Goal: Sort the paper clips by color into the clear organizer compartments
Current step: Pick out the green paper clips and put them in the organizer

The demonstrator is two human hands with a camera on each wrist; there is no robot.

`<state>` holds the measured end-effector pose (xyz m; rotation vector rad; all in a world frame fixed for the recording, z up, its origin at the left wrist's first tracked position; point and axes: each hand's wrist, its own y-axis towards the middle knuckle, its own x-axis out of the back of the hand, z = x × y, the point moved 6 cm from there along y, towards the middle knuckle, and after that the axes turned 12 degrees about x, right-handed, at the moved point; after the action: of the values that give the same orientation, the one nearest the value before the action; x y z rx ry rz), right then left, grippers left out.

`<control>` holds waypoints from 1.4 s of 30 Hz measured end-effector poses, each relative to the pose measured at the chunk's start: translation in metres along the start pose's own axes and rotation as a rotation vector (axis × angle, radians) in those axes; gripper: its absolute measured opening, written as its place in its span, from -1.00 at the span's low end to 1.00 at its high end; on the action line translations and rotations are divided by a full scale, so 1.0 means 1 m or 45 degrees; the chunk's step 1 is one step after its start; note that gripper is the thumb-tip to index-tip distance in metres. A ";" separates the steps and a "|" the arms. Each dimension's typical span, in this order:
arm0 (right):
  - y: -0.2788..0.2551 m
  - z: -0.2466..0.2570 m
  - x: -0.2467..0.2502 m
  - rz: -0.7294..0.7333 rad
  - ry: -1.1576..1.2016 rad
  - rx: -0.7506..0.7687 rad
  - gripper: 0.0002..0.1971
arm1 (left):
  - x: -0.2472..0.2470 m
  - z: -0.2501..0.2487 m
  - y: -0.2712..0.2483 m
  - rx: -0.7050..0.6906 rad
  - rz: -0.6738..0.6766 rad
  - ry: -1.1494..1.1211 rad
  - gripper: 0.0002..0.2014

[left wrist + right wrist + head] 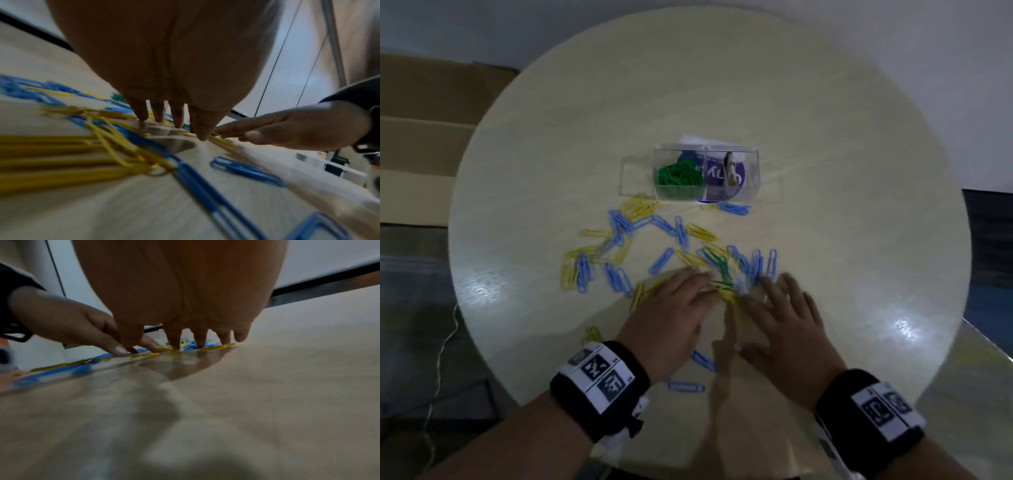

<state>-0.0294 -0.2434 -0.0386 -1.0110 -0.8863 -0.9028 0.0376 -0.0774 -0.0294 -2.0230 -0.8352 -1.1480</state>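
- Table (825, 120): round, pale wood grain. Far half and right side bare; near rim runs just under both wrists.
- Cardboard (424, 137): flat, off the table's left edge.
- Organizer (705, 174): clear, near table centre, well clear of every rim. Left compartment holds green clips (678, 176); the right one shows only a purple label.
- Left hand (671, 318): flat, palm down, fingers straight, tips on the mixed clips between the hands. Grasps nothing.
- Right hand (787, 325): likewise flat and spread, fingertips (174, 344) touching clips on the table. Grasps nothing.
- Blue clips (619, 226) and yellow clips (637, 207): loose, scattered from the organizer's front wall to the hands, mostly left of centre.
- A few green ones lie tangled in the mix at the fingertips.
- Single blue clips near the near rim, between the wrists.
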 end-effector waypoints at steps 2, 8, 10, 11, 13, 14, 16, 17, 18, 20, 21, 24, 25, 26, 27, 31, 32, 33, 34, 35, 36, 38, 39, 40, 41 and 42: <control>-0.009 0.007 -0.002 0.033 0.008 -0.002 -0.25 | 0.008 0.008 -0.002 0.030 -0.035 -0.030 -0.60; -0.020 -0.007 0.019 -0.192 0.134 -0.081 -0.35 | 0.033 0.027 0.011 0.140 -0.205 -0.068 -0.67; -0.013 -0.011 0.028 -0.299 0.131 -0.049 -0.37 | 0.034 0.023 0.023 0.104 -0.180 0.005 -0.56; -0.008 -0.009 0.032 -0.319 0.118 -0.005 -0.39 | 0.032 0.020 0.028 0.088 -0.149 0.054 -0.53; 0.002 -0.002 0.031 -0.261 0.065 0.106 -0.41 | 0.027 0.019 0.035 0.071 -0.083 0.134 -0.53; 0.005 0.000 0.028 -0.204 0.034 0.150 -0.41 | 0.025 0.021 0.035 0.072 -0.066 0.160 -0.55; 0.007 -0.001 0.020 -0.120 -0.003 0.170 -0.38 | 0.024 0.027 0.031 0.074 -0.073 0.171 -0.58; 0.006 -0.006 0.017 -0.103 -0.012 0.143 -0.38 | 0.024 0.032 0.027 0.066 -0.084 0.159 -0.59; 0.005 -0.012 0.015 -0.101 -0.016 0.102 -0.38 | 0.024 0.036 0.023 0.056 -0.096 0.147 -0.59; 0.002 -0.025 0.016 -0.126 -0.020 0.013 -0.38 | 0.024 0.045 0.014 0.039 -0.114 0.147 -0.59; 0.002 -0.030 0.017 -0.141 -0.017 -0.021 -0.37 | 0.023 0.048 0.009 0.031 -0.119 0.151 -0.59; 0.007 -0.040 0.022 -0.216 0.016 -0.086 -0.32 | 0.024 0.054 -0.001 0.041 -0.134 0.115 -0.61; 0.009 -0.041 0.025 -0.260 0.036 -0.100 -0.32 | 0.025 0.056 -0.002 0.063 -0.143 0.099 -0.62; 0.012 -0.042 0.029 -0.310 0.060 -0.110 -0.34 | 0.027 0.056 -0.004 0.081 -0.149 0.094 -0.66; 0.014 -0.041 0.034 -0.358 0.081 -0.115 -0.38 | 0.028 0.056 -0.005 0.089 -0.151 0.099 -0.70; 0.024 -0.028 0.041 -0.381 0.035 -0.017 -0.56 | 0.035 0.052 -0.011 0.095 -0.162 0.110 -0.81; 0.027 -0.026 0.039 -0.350 0.015 0.007 -0.56 | 0.037 0.053 -0.013 0.099 -0.168 0.100 -0.81; 0.028 -0.025 0.036 -0.319 0.011 0.020 -0.55 | 0.038 0.055 -0.015 0.108 -0.169 0.085 -0.79; 0.028 -0.027 0.033 -0.294 0.020 0.025 -0.54 | 0.040 0.058 -0.018 0.125 -0.172 0.061 -0.77; 0.028 -0.030 0.030 -0.279 0.032 0.029 -0.53 | 0.042 0.064 -0.021 0.155 -0.183 0.022 -0.77; 0.027 -0.033 0.029 -0.280 0.037 0.030 -0.53 | 0.044 0.070 -0.023 0.196 -0.204 -0.028 -0.78; 0.027 -0.037 0.031 -0.340 0.049 0.013 -0.55 | 0.054 0.080 -0.025 0.271 -0.301 -0.125 -0.80; 0.027 -0.036 0.035 -0.387 0.067 0.000 -0.58 | 0.059 0.082 -0.023 0.279 -0.372 -0.146 -0.81; 0.030 -0.032 0.038 -0.426 0.088 -0.002 -0.64 | 0.063 0.079 -0.018 0.260 -0.431 -0.134 -0.82; 0.034 -0.025 0.040 -0.447 0.108 0.010 -0.71 | 0.065 0.073 -0.011 0.220 -0.457 -0.092 -0.82; 0.040 -0.016 0.041 -0.439 0.132 0.023 -0.76 | 0.065 0.065 -0.001 0.170 -0.452 -0.038 -0.82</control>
<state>0.0243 -0.2558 -0.0179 -0.7999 -0.9953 -1.2235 0.0937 -0.0121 0.0024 -1.8322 -1.2894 -1.2153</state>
